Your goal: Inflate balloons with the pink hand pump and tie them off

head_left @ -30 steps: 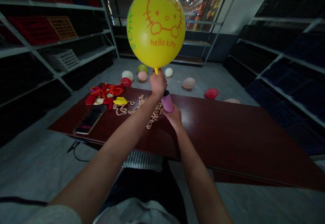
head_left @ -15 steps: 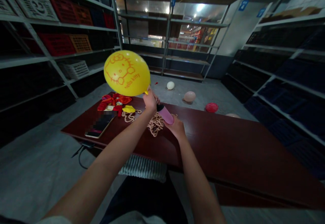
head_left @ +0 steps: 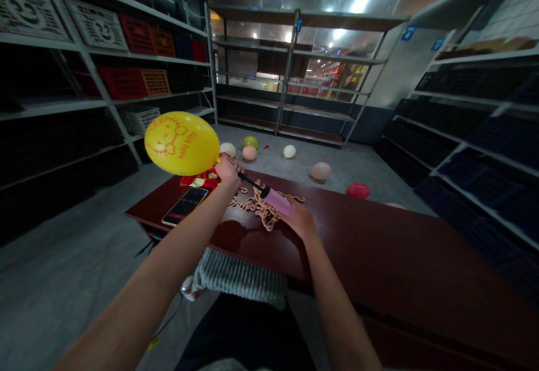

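An inflated yellow balloon (head_left: 182,143) with a red printed figure is at my left hand (head_left: 228,171), whose closed fingers grip its neck at the pump's tip. A black rod runs from there to the pink pump (head_left: 278,201). My right hand (head_left: 301,219) is wrapped round the pump's pink body. Beneath them, beige twisted balloon strips (head_left: 266,214) lie in a tangle on the dark red table (head_left: 379,247). Behind my left forearm are a phone (head_left: 185,205) and a pile of red uninflated balloons (head_left: 202,180), partly hidden.
Several inflated balloons lie on the floor beyond the table, among them a white one (head_left: 289,151), a pale pink one (head_left: 320,170) and a red one (head_left: 358,190). Metal shelves (head_left: 248,100) stand behind; crates (head_left: 122,83) fill the left racks. A grey ribbed cloth (head_left: 240,281) hangs at the near edge.
The black rod has come out of the pump body, and my hands are farther apart. The yellow balloon has moved left and lower. The view has shifted, showing more floor balloons.
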The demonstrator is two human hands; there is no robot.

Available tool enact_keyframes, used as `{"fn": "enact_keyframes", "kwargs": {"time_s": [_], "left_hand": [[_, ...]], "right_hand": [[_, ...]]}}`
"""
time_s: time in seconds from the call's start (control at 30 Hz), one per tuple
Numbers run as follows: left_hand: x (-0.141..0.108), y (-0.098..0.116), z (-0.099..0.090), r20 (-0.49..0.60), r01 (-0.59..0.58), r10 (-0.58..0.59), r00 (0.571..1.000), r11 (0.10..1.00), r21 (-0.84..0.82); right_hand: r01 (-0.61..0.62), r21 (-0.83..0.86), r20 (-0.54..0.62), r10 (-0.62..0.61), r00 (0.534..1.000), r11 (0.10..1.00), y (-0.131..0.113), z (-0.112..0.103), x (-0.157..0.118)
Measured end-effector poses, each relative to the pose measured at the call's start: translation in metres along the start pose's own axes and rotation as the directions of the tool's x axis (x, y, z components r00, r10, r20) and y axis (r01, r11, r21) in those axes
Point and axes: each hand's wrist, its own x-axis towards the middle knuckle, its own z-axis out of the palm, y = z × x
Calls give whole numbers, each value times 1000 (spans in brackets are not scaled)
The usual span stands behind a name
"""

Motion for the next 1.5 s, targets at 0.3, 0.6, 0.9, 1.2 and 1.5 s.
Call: {"fn": "enact_keyframes", "kwargs": {"time_s": [0.3,0.6,0.9,1.2,1.5], "left_hand": [[1,42,36,111,-204,200,974,979,28],[-17,0,89,232,-243,211,950,962,123],[-40,-99,87,252,-166,101,962,954,250],[-50,-111,79,256,-123,59,965,962,244],[-45,-86,38,116,-70,52,992,986,153]], "right_hand": [[-44,73,-66,49,997,996,2,5,1],[-197,101,-156,211,965,975,19,2,0],[-280,123,-157,298,942,952,21,1,5],[-281,144,-151,302,941,949,21,-1,4],[-116,-3,-172,113,979,993,13,1,-1]]}}
